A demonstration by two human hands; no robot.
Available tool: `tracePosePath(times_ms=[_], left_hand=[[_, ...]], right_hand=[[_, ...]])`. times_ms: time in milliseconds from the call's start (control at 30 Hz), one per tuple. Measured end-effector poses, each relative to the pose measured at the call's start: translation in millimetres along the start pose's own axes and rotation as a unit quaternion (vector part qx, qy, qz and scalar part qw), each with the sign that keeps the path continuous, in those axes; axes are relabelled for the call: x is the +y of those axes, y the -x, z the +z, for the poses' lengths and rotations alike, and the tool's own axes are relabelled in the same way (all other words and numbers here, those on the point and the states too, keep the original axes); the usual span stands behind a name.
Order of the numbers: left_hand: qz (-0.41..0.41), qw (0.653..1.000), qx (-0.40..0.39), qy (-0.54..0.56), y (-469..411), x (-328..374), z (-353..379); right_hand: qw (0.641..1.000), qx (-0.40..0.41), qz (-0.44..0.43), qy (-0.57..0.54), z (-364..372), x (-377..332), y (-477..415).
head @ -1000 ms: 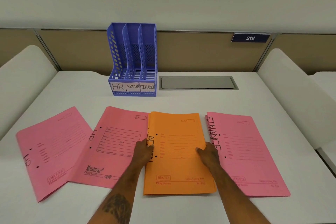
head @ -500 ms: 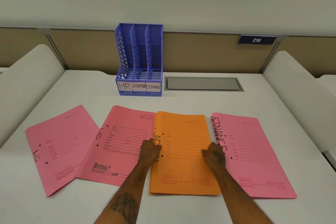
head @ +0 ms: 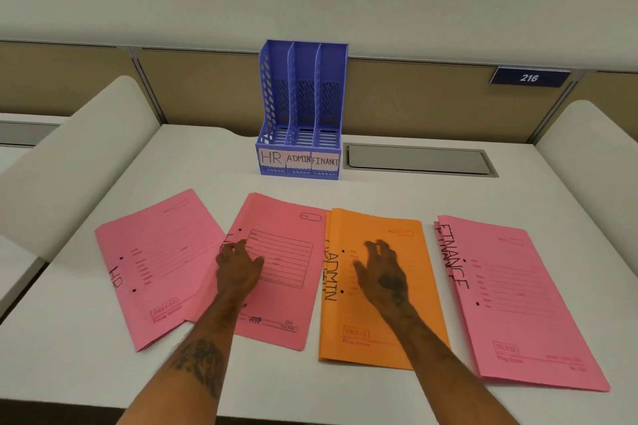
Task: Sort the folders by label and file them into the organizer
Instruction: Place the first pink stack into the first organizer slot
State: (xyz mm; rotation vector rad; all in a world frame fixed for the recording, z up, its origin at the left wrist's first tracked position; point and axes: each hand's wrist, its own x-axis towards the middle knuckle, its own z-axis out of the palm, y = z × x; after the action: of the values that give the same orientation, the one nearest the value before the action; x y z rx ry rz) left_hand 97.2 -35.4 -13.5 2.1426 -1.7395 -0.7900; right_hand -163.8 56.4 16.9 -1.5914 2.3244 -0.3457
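Note:
Four folders lie in a row on the white desk. From the left: a pink folder marked HR, a second pink HR folder, an orange folder marked ADMIN, and a pink FINANCE folder. A blue three-slot organizer, labelled HR, ADMIN, FINANCE, stands empty behind them. My left hand rests on the left edge of the second HR folder, fingers curled there. My right hand hovers over the orange folder with fingers spread, holding nothing.
A grey metal cable hatch is set into the desk right of the organizer. White curved dividers flank the desk on both sides. A tan partition with a sign reading 216 closes the back.
My left hand moved left from the orange folder's edge onto the second HR folder. My right hand lifted off the orange folder's right edge and opened above its middle. The view shifted.

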Motion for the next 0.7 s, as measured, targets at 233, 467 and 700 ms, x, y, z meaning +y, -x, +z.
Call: tracePosePath(times_ms=[233,467,700], left_hand=[[-0.034,0.998,-0.038,-0.048,-11,-40,-22],[-0.066,0.997,-0.042,-0.027,-6,-46,-31],[-0.082,0.993,-0.023,0.085,-6,-34,-59]], right_hand=[[0.982,-0.130,-0.137,-0.008,50,-84,20],[0.973,-0.219,-0.066,0.002,86,-91,40],[0.970,-0.233,-0.072,-0.013,86,-90,34]])
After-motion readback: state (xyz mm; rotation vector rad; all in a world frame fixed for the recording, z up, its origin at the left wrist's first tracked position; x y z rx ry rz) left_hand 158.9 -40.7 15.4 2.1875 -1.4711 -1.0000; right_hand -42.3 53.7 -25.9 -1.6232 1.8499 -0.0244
